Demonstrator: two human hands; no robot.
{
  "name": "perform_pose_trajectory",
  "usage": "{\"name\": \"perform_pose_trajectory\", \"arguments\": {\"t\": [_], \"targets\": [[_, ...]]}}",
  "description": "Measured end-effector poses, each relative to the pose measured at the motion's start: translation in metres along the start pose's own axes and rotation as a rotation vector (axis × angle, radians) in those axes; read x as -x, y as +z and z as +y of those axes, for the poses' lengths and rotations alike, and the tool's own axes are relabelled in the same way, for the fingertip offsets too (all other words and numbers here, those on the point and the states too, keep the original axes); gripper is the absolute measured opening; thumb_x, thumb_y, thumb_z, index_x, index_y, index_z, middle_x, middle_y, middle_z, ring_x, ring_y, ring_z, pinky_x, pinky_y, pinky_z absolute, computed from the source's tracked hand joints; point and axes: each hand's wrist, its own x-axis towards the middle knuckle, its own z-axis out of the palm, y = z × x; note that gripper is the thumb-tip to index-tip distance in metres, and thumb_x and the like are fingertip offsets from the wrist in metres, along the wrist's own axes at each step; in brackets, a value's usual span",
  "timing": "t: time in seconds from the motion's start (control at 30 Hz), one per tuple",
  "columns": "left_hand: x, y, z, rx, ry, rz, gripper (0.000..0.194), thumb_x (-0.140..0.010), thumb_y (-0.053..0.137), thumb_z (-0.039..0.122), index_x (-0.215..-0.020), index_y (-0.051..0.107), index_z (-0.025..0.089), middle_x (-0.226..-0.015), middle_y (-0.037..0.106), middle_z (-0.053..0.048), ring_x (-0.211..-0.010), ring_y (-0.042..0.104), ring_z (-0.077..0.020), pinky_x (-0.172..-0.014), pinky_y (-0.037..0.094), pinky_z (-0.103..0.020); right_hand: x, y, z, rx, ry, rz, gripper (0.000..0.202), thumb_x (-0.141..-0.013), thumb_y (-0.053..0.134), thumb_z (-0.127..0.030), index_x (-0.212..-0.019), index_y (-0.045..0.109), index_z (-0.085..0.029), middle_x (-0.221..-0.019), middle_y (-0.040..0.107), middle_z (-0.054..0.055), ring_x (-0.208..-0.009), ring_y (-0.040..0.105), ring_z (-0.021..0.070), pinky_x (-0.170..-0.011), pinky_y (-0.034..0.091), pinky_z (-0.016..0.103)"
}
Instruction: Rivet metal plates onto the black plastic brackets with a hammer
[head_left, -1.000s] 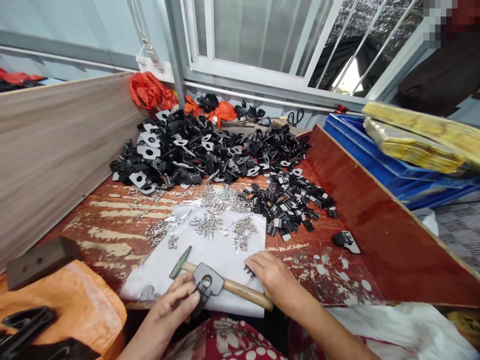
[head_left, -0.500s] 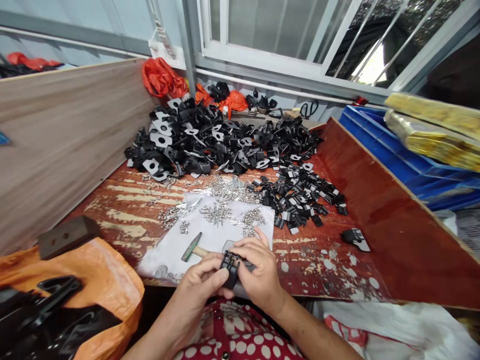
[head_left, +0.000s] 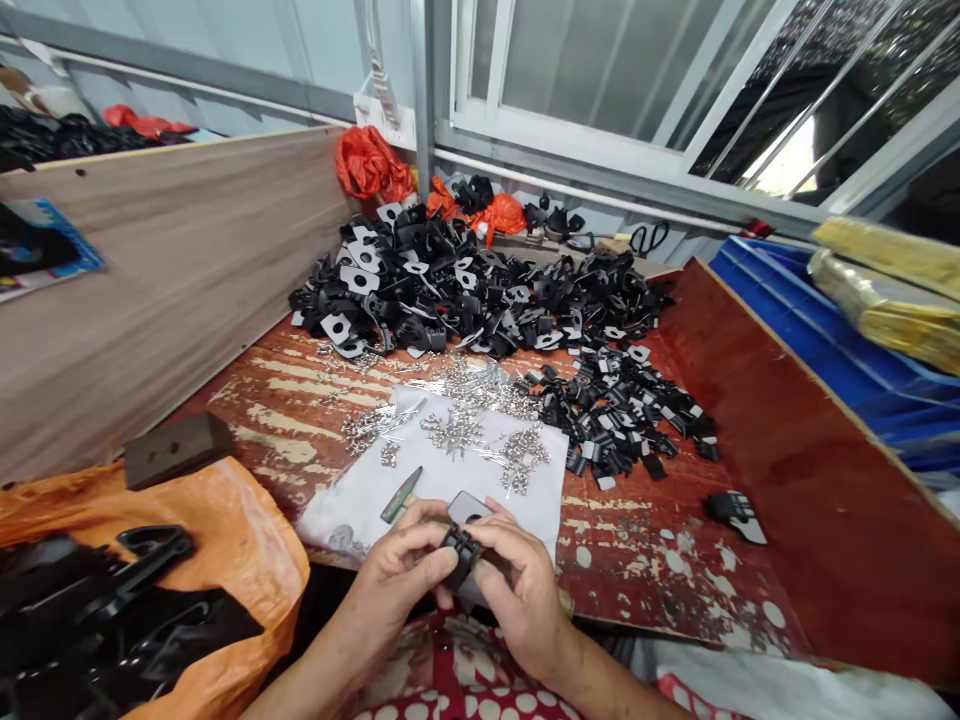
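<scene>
A small black plastic part (head_left: 460, 556) is held between both hands over the front edge of the bench. My left hand (head_left: 409, 570) pinches its left side with thumb and fingers. From the right, my right hand (head_left: 521, 575) closes its thumb and fingers on the same part. A grey-faced plate (head_left: 469, 507) shows just behind the fingertips. Close by on the white sheet (head_left: 322, 515) lies a hammer (head_left: 402, 494), its handle hidden by my left hand. Small metal pins (head_left: 454, 430) are heaped on the sheet.
Large black parts (head_left: 480, 290) are piled at the back, smaller black clips (head_left: 630, 410) to the right. A dark block (head_left: 178, 450) and an orange bag (head_left: 262, 540) of black parts sit at left. One black piece (head_left: 735, 515) lies near the right board (head_left: 810, 450).
The camera view has turned left, so the bench appears shifted right. The fingers of my right hand have drawn in around the black part, which both hands still hold.
</scene>
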Motion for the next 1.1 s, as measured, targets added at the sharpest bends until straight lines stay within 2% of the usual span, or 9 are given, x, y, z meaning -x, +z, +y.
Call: {"name": "perform_pose_trajectory", "arguments": {"t": [0.1, 0.17, 0.23, 0.3, 0.37, 0.53, 0.77, 0.97, 1.1], "targets": [[-0.001, -0.009, -0.001, -0.082, 0.008, 0.000, 0.031, -0.078, 0.077, 0.049, -0.078, 0.081, 0.018, -0.147, 0.043, -0.011, -0.075, 0.058, -0.0170, -0.052, 0.050, -0.026, -0.012, -0.010, 0.006, -0.112, 0.142, -0.242, 0.036, -0.090, 0.054, -0.019, -0.119, 0.073, -0.026, -0.101, 0.077, 0.001, -0.098, 0.071, 0.0206, -0.119, 0.035, 0.047], [-0.001, -0.015, -0.001, -0.121, 0.002, 0.014, 0.029, -0.081, 0.075, 0.048, -0.078, 0.080, 0.019, -0.134, 0.058, -0.011, -0.071, 0.056, -0.0161, -0.056, 0.048, -0.026, -0.034, -0.023, 0.016, -0.029, 0.131, -0.356, 0.034, -0.092, 0.052, -0.017, -0.116, 0.075, -0.025, -0.097, 0.078, 0.000, -0.094, 0.072, 0.0191, -0.106, 0.047, 0.041], [0.001, -0.019, -0.001, -0.136, -0.005, 0.067, 0.025, -0.082, 0.073, 0.045, -0.079, 0.079, 0.021, -0.094, 0.068, -0.005, -0.067, 0.052, -0.0160, -0.065, 0.045, -0.027, -0.064, -0.036, 0.030, 0.275, 0.039, -0.302, 0.029, -0.094, 0.054, -0.015, -0.110, 0.077, -0.023, -0.093, 0.078, 0.002, -0.088, 0.070, 0.0190, -0.091, 0.051, 0.036], [0.003, -0.022, -0.002, -0.129, -0.022, 0.124, 0.023, -0.083, 0.073, 0.045, -0.080, 0.077, 0.022, -0.070, 0.062, 0.001, -0.065, 0.049, -0.0155, -0.072, 0.042, -0.027, -0.096, -0.045, 0.044, 0.614, -0.064, -0.172, 0.026, -0.093, 0.056, -0.011, -0.106, 0.077, -0.021, -0.096, 0.077, 0.006, -0.090, 0.066, 0.0209, -0.090, 0.047, 0.038], [0.005, -0.024, -0.003, -0.111, -0.044, 0.141, 0.025, -0.081, 0.076, 0.047, -0.079, 0.075, 0.022, -0.067, 0.059, 0.004, -0.064, 0.049, -0.0148, -0.073, 0.040, -0.027, -0.122, -0.049, 0.058, 0.778, -0.135, -0.147, 0.027, -0.090, 0.059, -0.005, -0.101, 0.077, -0.021, -0.101, 0.075, 0.008, -0.097, 0.062, 0.0230, -0.095, 0.041, 0.041], [0.009, -0.025, -0.003, -0.056, -0.091, 0.113, 0.029, -0.077, 0.079, 0.050, -0.082, 0.076, 0.021, -0.077, 0.061, 0.004, -0.062, 0.050, -0.0122, -0.070, 0.040, -0.026, -0.148, -0.053, 0.074, 0.775, -0.240, -0.252, 0.014, -0.085, 0.065, -0.007, -0.084, 0.071, -0.020, -0.096, 0.071, 0.006, -0.097, 0.058, 0.0221, -0.093, 0.038, 0.037], [0.001, -0.021, -0.006, -0.031, -0.115, 0.083, 0.035, -0.076, 0.080, 0.054, -0.080, 0.073, 0.019, -0.074, 0.059, 0.004, -0.056, 0.051, -0.0093, -0.062, 0.040, -0.022, -0.115, -0.062, 0.065, 0.741, -0.234, -0.163, 0.015, -0.092, 0.053, -0.007, -0.093, 0.064, -0.018, -0.083, 0.068, 0.002, -0.075, 0.061, 0.0147, -0.073, 0.046, 0.024], [-0.014, -0.010, -0.011, -0.106, -0.054, 0.093, 0.054, -0.069, 0.077, 0.069, -0.063, 0.065, 0.017, -0.060, 0.050, 0.004, -0.044, 0.049, -0.0098, -0.046, 0.036, -0.021, -0.056, -0.029, 0.004, 0.675, -0.552, -0.300, 0.020, -0.101, 0.050, -0.017, -0.114, 0.064, -0.014, -0.092, 0.073, 0.008, -0.086, 0.067, 0.0200, -0.081, 0.055, 0.032], [-0.016, -0.008, -0.010, -0.178, 0.003, 0.152, 0.059, -0.064, 0.078, 0.072, -0.054, 0.060, 0.016, -0.058, 0.049, 0.003, -0.045, 0.042, -0.0098, -0.041, 0.036, -0.021, -0.029, -0.011, -0.016, 0.584, -0.539, -0.295, 0.028, -0.101, 0.046, -0.014, -0.125, 0.060, -0.011, -0.103, 0.075, 0.010, -0.092, 0.070, 0.0202, -0.086, 0.059, 0.032]]}}
